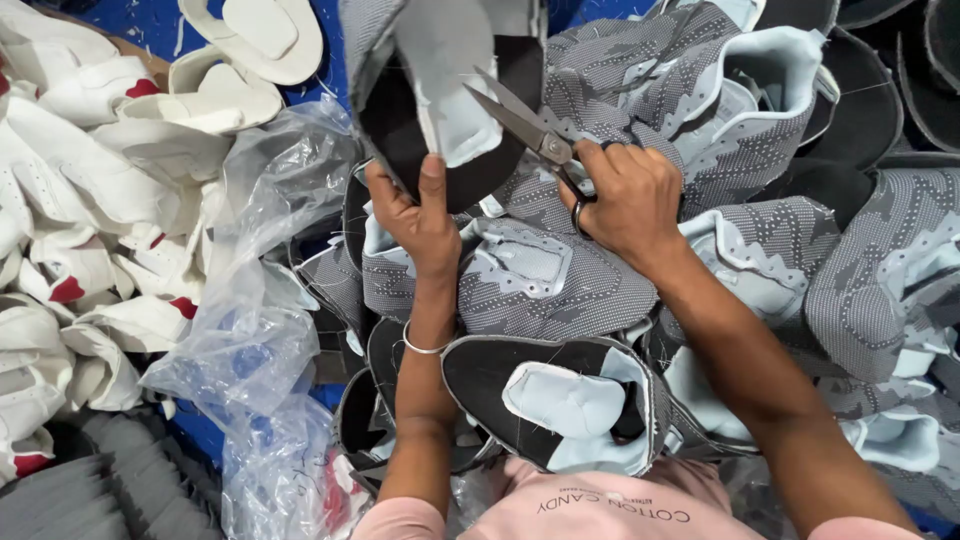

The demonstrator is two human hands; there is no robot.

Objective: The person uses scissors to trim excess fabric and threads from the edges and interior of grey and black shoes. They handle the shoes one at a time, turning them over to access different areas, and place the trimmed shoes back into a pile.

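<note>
Shoe upper (pixel 440 90), grey knit with black lining and pale blue padding, is held up above the pile, pinched at its lower edge by the left hand (pixel 415 215), thumb on the lining. Right hand (pixel 625 200) closes its grip around the handles of scissors (pixel 525 125); the blades are spread, tips at the pale padding. Below lie more grey uppers (pixel 560 290). Left: crumpled clear plastic bags (pixel 260 320) and white uppers (pixel 80 200).
</note>
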